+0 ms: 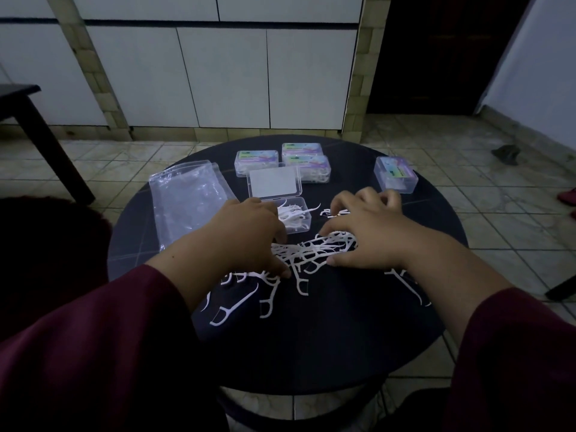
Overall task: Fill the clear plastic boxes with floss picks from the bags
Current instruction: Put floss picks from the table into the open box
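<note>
Both hands rest spread, palms down, on the loose floss picks [314,254] mid-table: left hand [249,235], right hand [367,232], neither gripping anything. Best to bunch picks parallel, then lift them into the open clear box [296,218] just beyond.

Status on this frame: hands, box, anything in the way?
Both hands spread on loose floss picks, grip unclear. Open box partly filled. Four closed boxes behind. No obstruction.

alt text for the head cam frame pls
Both hands, left hand and right hand, spread over loose white floss picks on a dark round table, near an open clear box partly filled. Four closed boxes and empty bags sit behind.
</note>
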